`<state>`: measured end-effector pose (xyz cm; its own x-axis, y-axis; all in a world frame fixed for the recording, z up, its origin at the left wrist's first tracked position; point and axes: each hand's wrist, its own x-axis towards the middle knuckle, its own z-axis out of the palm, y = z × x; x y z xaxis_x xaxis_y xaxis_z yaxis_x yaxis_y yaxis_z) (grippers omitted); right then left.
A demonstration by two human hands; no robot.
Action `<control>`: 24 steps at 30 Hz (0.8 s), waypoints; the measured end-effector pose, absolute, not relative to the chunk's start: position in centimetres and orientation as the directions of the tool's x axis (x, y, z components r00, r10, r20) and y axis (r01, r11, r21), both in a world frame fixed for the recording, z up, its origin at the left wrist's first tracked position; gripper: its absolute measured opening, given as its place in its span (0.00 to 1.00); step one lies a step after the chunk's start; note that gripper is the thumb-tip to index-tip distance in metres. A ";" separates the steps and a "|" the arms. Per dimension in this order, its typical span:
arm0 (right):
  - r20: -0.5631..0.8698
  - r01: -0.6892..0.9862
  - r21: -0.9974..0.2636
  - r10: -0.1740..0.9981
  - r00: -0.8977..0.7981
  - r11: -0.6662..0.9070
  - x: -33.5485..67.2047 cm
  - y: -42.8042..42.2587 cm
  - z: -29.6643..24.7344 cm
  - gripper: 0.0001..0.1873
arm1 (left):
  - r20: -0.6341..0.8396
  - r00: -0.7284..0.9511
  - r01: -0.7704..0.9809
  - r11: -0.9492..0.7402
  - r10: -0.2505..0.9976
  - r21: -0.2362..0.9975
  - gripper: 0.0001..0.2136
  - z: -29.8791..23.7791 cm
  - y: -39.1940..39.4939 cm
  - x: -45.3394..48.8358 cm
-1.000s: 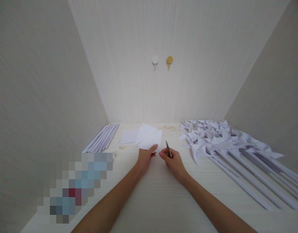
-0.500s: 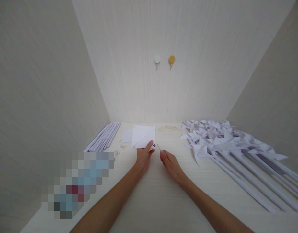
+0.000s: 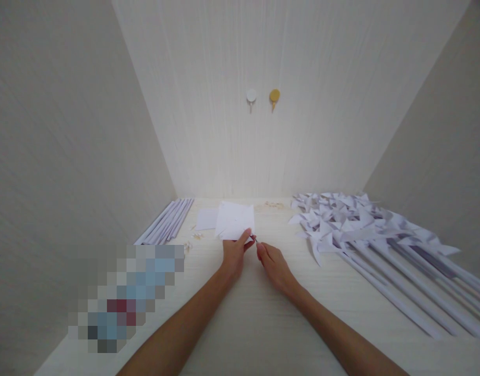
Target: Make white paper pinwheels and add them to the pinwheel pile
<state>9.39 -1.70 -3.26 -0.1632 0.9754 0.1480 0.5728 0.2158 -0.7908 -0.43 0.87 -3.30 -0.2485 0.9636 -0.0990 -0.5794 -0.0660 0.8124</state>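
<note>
My left hand pinches the near edge of a white square of paper and holds it tilted up above the pale table. Close to its right, my right hand is closed round a thin metal tool, likely small scissors, whose tip points at the paper's lower right corner. Most of the tool is hidden inside the fingers.
A heap of finished white paper pinwheels on long rolled sticks fills the right side. A bundle of rolled paper sticks lies at the left by the wall. Another flat paper square and small scraps lie behind my hands. Two hooks hang on the back wall.
My right hand turned the tool from upright to low and forward, bringing its tip to the paper's corner. My left hand shifted the paper slightly left and flatter.
</note>
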 end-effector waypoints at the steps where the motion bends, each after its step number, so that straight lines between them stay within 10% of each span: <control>1: 0.146 0.576 -0.789 0.976 -0.161 0.213 9.4 -1.7 -3.2 0.19 | -0.098 -0.250 -0.578 -0.067 0.963 0.813 0.10 -3.3 0.9 -0.4; 24: 0.125 0.689 -0.700 0.982 -0.141 0.188 9.2 -1.8 -2.9 0.20 | -0.093 -0.284 -0.563 -0.087 0.954 0.822 0.10 -3.3 0.9 -0.3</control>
